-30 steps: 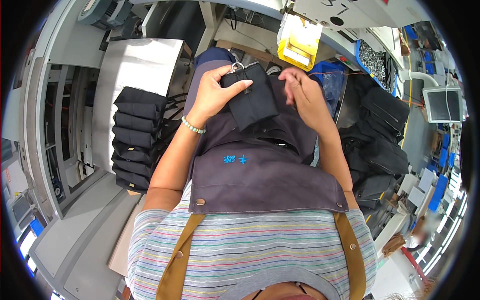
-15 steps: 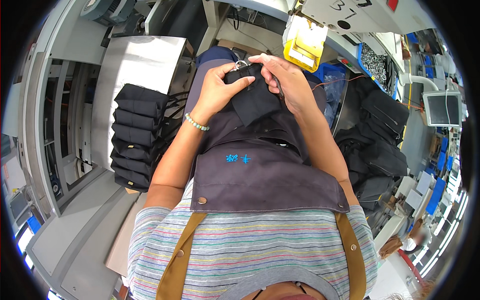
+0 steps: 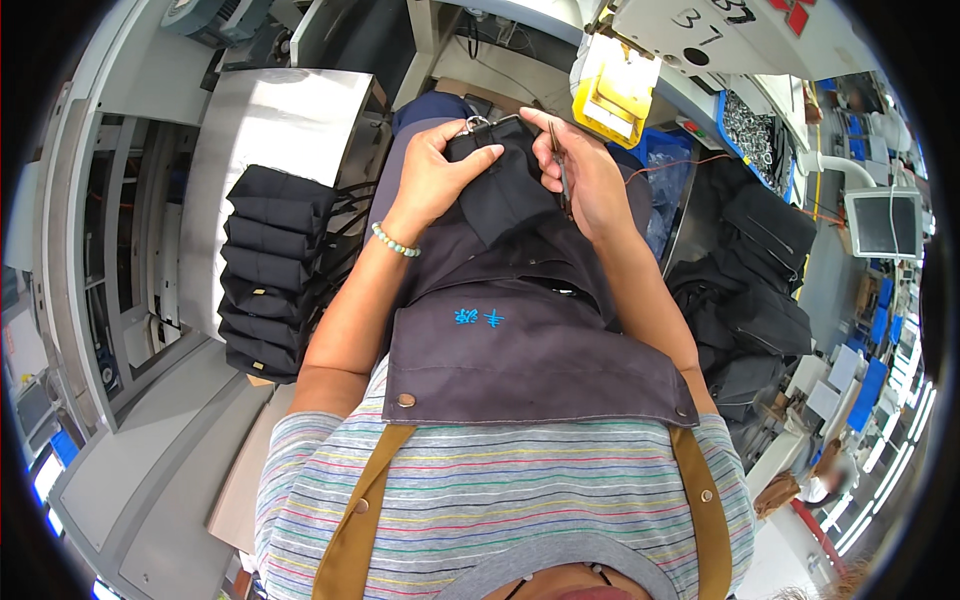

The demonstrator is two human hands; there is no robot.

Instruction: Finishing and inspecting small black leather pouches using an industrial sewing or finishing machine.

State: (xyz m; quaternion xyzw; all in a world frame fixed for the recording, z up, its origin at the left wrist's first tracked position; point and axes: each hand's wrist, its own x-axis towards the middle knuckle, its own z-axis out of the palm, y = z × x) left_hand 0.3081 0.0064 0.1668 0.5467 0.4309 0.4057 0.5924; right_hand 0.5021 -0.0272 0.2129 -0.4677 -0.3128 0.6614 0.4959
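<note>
Above my lap, my left hand [image 3: 432, 175] grips a black fabric piece [image 3: 510, 200], thumb on top of it. A silvery metal ring [image 3: 476, 123] sits at the fabric's far edge, beside my left fingertips. My right hand [image 3: 590, 175] is closed round a slim, pointed metal tool [image 3: 562, 170] that lies along the palm; its exact kind is hard to make out. The right index finger stretches to the fabric's far right corner. The fabric hangs down toward my dark apron [image 3: 530, 350].
To the left, a row of folded black fabric pieces [image 3: 270, 270] lies on a metal table [image 3: 290, 110]. A lit yellow-framed machine part [image 3: 615, 95] stands ahead on the right. Beyond it are a blue tray of metal fittings [image 3: 750, 130] and a heap of black fabric items [image 3: 745, 290].
My right hand has turned slightly and moved a little right along the fabric's far edge, so the tool shows more. The left hand keeps its hold on the fabric.
</note>
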